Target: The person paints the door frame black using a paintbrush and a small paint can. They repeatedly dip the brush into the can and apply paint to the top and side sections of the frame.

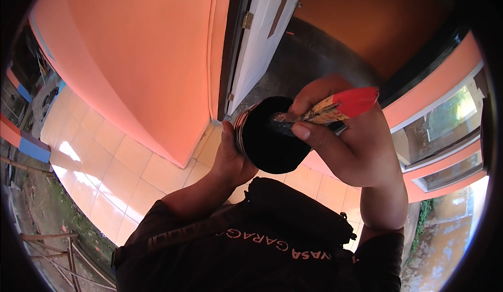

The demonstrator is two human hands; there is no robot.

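A round dark container (277, 150), black inside with a ridged, lighter-edged side, is held in front of my chest. My left hand (230, 158) is closed around its left side, the thumb up along the wall and the fingers mostly hidden underneath. Between the thumb and fingers of my right hand (356, 145) is a paintbrush (330, 108). Its worn wooden handle ends in a red tip pointing up to the right. The metal part tilts down over the container's mouth, and the bristles are lost in the dark there.
An orange wall (141, 56) with a sharp corner stands ahead. Beside it, a white door (264, 40) stands ajar on a dark frame with hinges. Pale tiles (126, 161) cover the floor. A window (445, 124) is at the right, and bamboo poles (70, 260) at lower left.
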